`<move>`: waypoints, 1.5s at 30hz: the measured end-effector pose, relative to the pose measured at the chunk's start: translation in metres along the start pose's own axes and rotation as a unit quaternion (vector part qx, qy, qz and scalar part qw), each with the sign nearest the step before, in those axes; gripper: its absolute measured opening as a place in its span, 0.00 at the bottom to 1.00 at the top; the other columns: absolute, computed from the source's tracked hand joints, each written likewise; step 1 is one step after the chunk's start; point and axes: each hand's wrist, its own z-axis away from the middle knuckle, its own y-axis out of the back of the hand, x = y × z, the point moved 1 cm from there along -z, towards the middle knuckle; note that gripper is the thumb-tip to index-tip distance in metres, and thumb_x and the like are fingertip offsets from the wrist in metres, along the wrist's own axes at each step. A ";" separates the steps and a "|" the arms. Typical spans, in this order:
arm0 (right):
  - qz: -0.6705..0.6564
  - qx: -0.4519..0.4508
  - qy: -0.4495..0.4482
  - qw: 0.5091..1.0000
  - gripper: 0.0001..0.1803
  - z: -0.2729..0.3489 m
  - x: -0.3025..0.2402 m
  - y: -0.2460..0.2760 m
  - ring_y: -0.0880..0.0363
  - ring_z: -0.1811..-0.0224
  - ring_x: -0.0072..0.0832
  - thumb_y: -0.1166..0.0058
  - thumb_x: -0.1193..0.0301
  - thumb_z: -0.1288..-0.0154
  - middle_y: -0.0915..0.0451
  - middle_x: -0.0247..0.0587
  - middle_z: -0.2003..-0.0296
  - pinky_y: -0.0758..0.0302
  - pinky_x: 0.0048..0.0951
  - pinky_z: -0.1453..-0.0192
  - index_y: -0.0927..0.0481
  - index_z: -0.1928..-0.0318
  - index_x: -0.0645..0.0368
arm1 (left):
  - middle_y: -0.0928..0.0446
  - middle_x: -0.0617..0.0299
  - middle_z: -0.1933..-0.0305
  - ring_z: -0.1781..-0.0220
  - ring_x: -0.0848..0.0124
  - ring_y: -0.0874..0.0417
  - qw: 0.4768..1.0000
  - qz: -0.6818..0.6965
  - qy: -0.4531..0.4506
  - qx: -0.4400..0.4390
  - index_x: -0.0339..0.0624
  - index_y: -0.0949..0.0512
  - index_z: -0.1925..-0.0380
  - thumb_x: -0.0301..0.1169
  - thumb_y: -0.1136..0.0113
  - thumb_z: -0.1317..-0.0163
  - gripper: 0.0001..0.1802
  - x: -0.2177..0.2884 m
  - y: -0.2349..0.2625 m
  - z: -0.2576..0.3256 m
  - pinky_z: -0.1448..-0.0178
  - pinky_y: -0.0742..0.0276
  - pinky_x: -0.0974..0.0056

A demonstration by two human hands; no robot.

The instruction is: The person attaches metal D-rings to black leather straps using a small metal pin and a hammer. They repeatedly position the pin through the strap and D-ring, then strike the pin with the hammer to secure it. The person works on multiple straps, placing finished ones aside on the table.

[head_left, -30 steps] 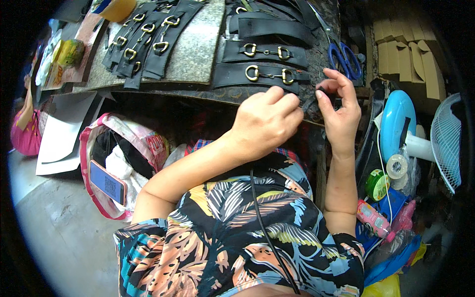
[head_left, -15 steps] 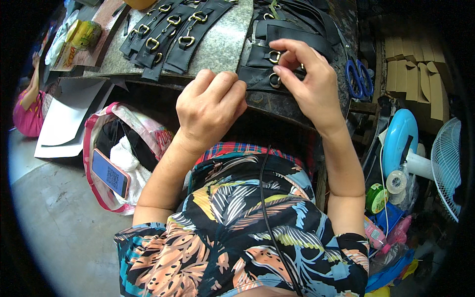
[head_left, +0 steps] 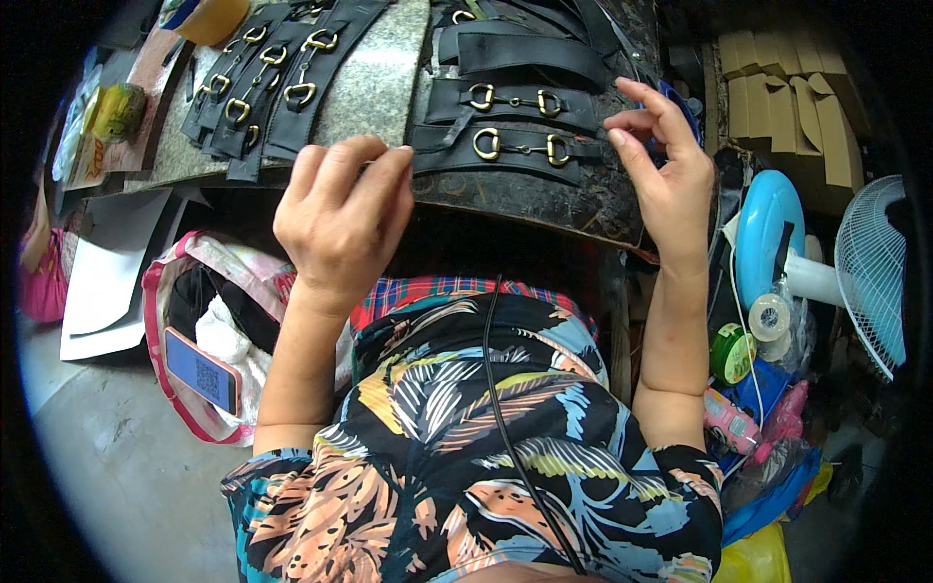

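My left hand is closed with curled fingers at the left end of the nearest black leather strap. Its fingertips meet that end, but whatever they pinch is hidden. Brass-coloured D-rings joined by a small bar lie on this strap, and a matching fitting sits on the strap just beyond it. Off the straps' right end, my right hand is raised, thumb and fingers apart and holding nothing. Plain black straps are stacked farther back.
More ringed straps overlap on the grey board to the left. A tape roll stands at far left. Below the bench sits a bag with a phone. At right are a fan and cardboard pieces.
My right hand has left the ringed straps and moved right, uncovering their D-rings. My left hand stays closed by the straps' left end. The whole view has shifted.
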 end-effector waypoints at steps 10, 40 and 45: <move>0.096 0.020 0.098 0.990 0.32 0.016 0.004 -0.011 0.17 0.55 0.31 0.30 0.79 0.44 0.13 0.32 0.61 0.21 0.34 0.46 0.17 0.37 0.46 | 0.19 0.60 0.63 0.62 0.58 0.19 0.996 0.050 0.042 -0.063 0.45 0.18 0.62 0.18 0.31 0.54 0.17 -0.004 -0.001 -0.003 0.58 0.23 0.58; -0.373 0.023 -0.080 0.924 0.24 0.019 0.011 -0.022 0.17 0.61 0.19 0.37 0.83 0.31 0.17 0.35 0.60 0.17 0.21 0.55 0.24 0.36 0.61 | 0.18 0.56 0.63 0.63 0.57 0.15 0.972 0.230 0.008 -0.052 0.42 0.15 0.61 0.26 0.27 0.44 0.11 0.068 -0.043 -0.043 0.60 0.19 0.59; -0.389 0.018 -0.099 0.916 0.24 0.022 0.011 -0.023 0.15 0.58 0.21 0.38 0.84 0.32 0.14 0.41 0.57 0.16 0.24 0.53 0.25 0.36 0.64 | 0.19 0.59 0.67 0.66 0.58 0.15 0.974 0.216 0.041 -0.058 0.42 0.15 0.64 0.29 0.25 0.44 0.10 0.076 -0.071 -0.050 0.61 0.18 0.59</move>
